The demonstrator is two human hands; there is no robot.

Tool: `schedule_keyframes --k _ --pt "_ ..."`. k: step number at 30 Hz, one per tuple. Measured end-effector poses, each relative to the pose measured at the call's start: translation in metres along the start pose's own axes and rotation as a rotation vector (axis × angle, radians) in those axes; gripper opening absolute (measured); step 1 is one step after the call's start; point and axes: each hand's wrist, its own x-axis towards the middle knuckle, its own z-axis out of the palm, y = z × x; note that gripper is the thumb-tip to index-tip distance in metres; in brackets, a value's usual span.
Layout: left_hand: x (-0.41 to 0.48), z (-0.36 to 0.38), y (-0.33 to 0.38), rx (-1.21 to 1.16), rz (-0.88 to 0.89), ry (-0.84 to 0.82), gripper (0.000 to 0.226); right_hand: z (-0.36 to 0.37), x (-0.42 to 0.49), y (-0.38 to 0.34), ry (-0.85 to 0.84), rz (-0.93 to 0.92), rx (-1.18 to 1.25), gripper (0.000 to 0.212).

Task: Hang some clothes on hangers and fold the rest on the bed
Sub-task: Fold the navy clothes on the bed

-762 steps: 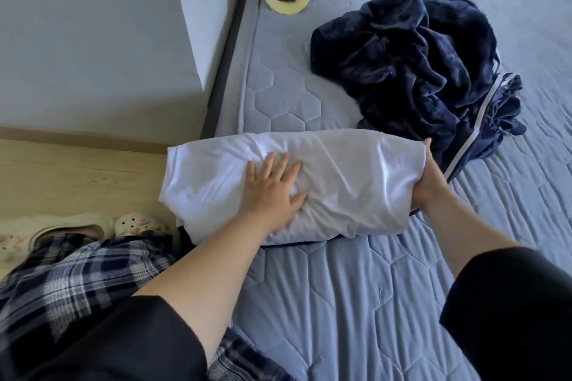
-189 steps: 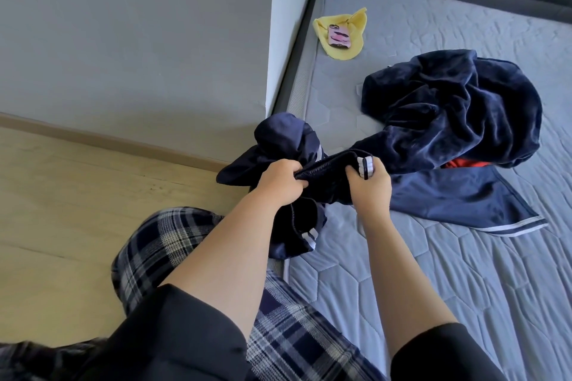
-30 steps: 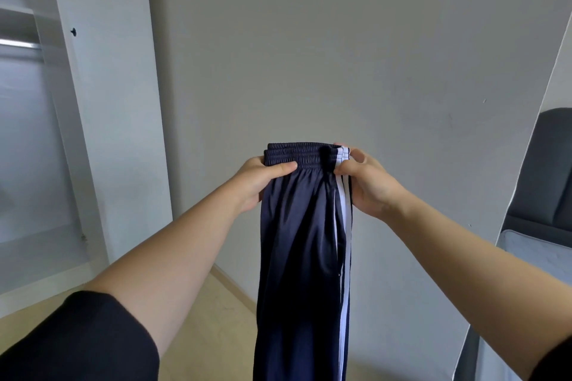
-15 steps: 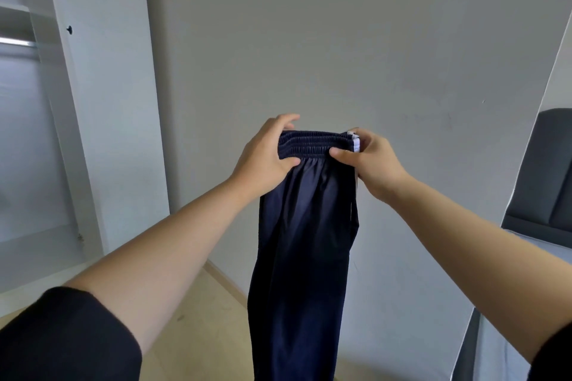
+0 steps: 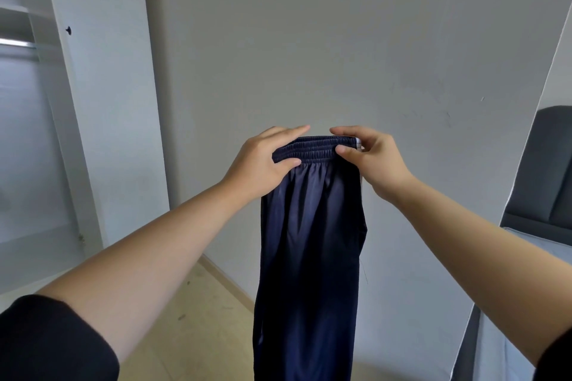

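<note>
Hanging down in the air in front of a grey wall (image 5: 309, 40), the dark blue pants (image 5: 309, 241) run off the bottom of the picture, so the leg ends cannot be seen. The left hand (image 5: 260, 167) pinches the left end of the stretchy waistband (image 5: 315, 150), thumb in front, and most of its fingers (image 5: 291, 131) are hidden behind the cloth. The right hand (image 5: 377, 164) pinches the right end the same way, thumb in front and fingers (image 5: 349, 130) curled over the top. A tiny bit of white (image 5: 358, 143) peeks out by the right thumb, too small to make out. Black sleeves (image 5: 55, 340) are cut off at the bottom corners. On the left stands a white wardrobe (image 5: 102, 102) with a shiny rail (image 5: 15, 43), only partly in view. On the right, a slice of the bed (image 5: 495, 356) and its dark headboard (image 5: 551, 164) shows past a white edge. Below is a pale wooden floor (image 5: 192, 325).
</note>
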Motion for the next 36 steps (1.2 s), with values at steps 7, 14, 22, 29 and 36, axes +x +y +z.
schedule_keyframes --k 7,14,22,29,36 --pt "0.006 -0.003 0.005 -0.092 -0.154 -0.019 0.035 -0.002 0.0 -0.004 -0.055 0.003 0.036 0.027" --pt "0.009 -0.001 0.002 -0.093 -0.256 -0.047 0.026 0.001 0.003 -0.001 0.03 -0.002 -0.14 0.026" --pt "0.012 0.016 -0.006 -0.821 -0.731 -0.003 0.017 -0.003 0.011 0.005 0.185 0.267 0.417 0.034" --pt "0.017 0.039 -0.002 -0.724 -0.733 0.099 0.01 -0.014 -0.001 0.027 -0.059 0.528 0.299 0.009" --pt "0.038 0.044 -0.003 -0.676 -0.724 0.23 0.005 -0.038 0.015 0.009 -0.108 0.461 0.179 0.019"
